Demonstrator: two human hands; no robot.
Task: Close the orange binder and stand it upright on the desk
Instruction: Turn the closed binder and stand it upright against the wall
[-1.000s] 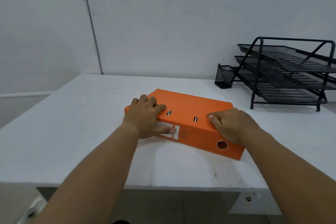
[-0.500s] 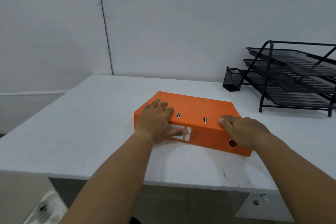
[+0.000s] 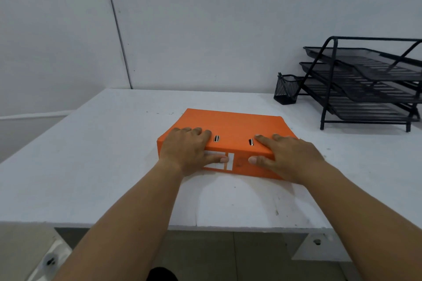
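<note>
On the desk (image 3: pixel 91 155), both hands — left hand (image 3: pixel 189 150), right hand (image 3: pixel 290 157) — grip the closed orange binder (image 3: pixel 237 128), hiding its spine ends.

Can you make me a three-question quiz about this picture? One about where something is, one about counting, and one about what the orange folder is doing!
1. Where is the small black mesh cup?
A. On top of the orange binder
B. At the back of the desk, just left of the black tray rack
C. On the floor

2. How many trays does the black tray rack have?
A. One
B. Three
C. Five

3. How is the orange binder right now?
A. Closed and lying flat
B. Open with pages showing
C. Standing upright

Answers:
1. B, it sits on the desk by the wall, beside the rack's left end.
2. B, three mesh trays are stacked in steps.
3. A, its cover is down and it lies on the desk, with the left hand and right hand gripping its near spine.
</note>
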